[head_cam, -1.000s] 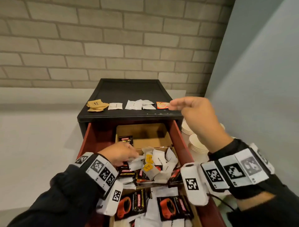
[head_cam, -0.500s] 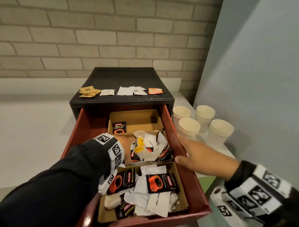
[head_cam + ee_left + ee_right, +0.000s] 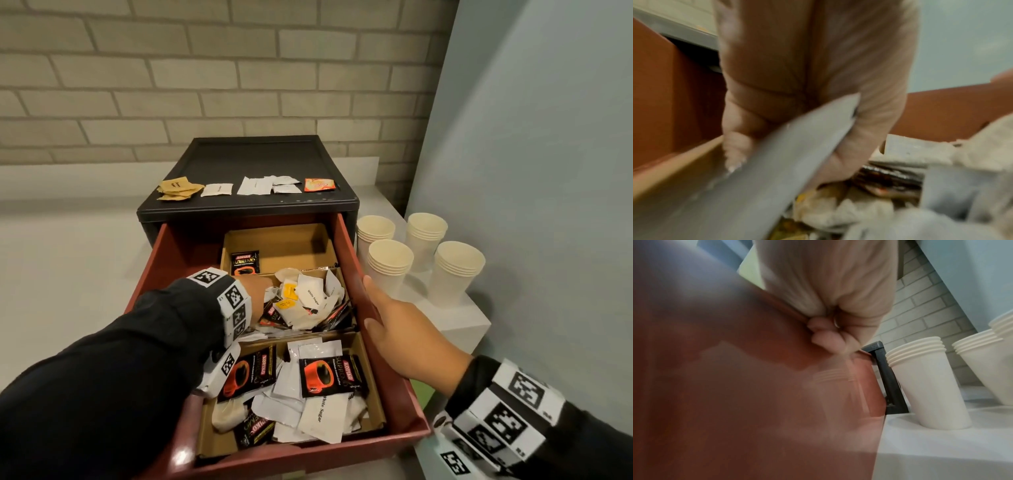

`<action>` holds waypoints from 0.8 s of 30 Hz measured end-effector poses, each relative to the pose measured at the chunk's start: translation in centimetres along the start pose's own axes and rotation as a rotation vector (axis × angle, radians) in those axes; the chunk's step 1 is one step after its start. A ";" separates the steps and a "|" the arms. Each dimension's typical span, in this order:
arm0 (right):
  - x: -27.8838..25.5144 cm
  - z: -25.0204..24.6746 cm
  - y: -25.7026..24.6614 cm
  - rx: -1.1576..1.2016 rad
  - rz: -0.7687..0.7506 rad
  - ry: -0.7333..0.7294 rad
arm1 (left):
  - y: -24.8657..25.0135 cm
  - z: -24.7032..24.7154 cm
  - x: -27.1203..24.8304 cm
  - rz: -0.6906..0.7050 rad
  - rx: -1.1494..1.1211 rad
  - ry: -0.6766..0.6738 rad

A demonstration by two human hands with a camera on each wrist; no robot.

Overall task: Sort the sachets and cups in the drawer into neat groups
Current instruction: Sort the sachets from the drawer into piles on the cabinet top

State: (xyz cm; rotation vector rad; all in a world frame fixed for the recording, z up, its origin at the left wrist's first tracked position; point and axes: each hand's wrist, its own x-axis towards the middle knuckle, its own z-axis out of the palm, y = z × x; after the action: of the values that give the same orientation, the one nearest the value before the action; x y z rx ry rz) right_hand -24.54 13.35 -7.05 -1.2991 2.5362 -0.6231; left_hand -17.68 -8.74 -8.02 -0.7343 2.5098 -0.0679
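Observation:
The red drawer [image 3: 352, 253] stands pulled out, holding three cardboard compartments. My left hand [image 3: 255, 289] reaches into the middle compartment's jumble of white, yellow and black sachets [image 3: 311, 301]. In the blurred left wrist view the left hand [image 3: 797, 73] grips a pale flat sachet [image 3: 789, 154]. My right hand [image 3: 397, 325] holds the drawer's right wall, and its fingers [image 3: 826, 335] curl against the wall's outer side. The front compartment holds black coffee sachets [image 3: 325, 375] mixed with white ones. One black sachet [image 3: 245, 262] lies in the back compartment.
On the black cabinet top [image 3: 253, 157] lie brown sachets [image 3: 178, 190], white sachets [image 3: 255, 185] and an orange sachet [image 3: 318, 184] in a row. Several stacks of paper cups [image 3: 390, 263] [image 3: 927, 386] stand on the white counter right of the drawer, near a grey wall.
My right hand came down from the cabinet top, where the orange sachet stays, and took hold of the drawer's right wall. My left hand remains in the middle compartment.

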 end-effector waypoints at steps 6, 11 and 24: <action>0.0 0.0 0.2 0.059 -0.006 0.003 | -2.4 -1.3 -0.7 -0.145 -0.253 0.006; 0.1 0.1 0.3 0.065 -0.001 0.005 | -4.7 -1.1 -0.7 -0.164 -0.444 0.002; 1.4 -4.4 -0.7 -0.107 -0.024 -0.277 | -8.0 -2.4 -2.6 -0.151 -1.211 0.145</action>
State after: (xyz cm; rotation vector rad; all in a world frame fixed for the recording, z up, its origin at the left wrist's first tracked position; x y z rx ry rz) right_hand -26.48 13.04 -2.86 -1.3478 2.3570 -0.2903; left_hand -13.05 -14.44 -3.27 -1.3656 2.4289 1.4796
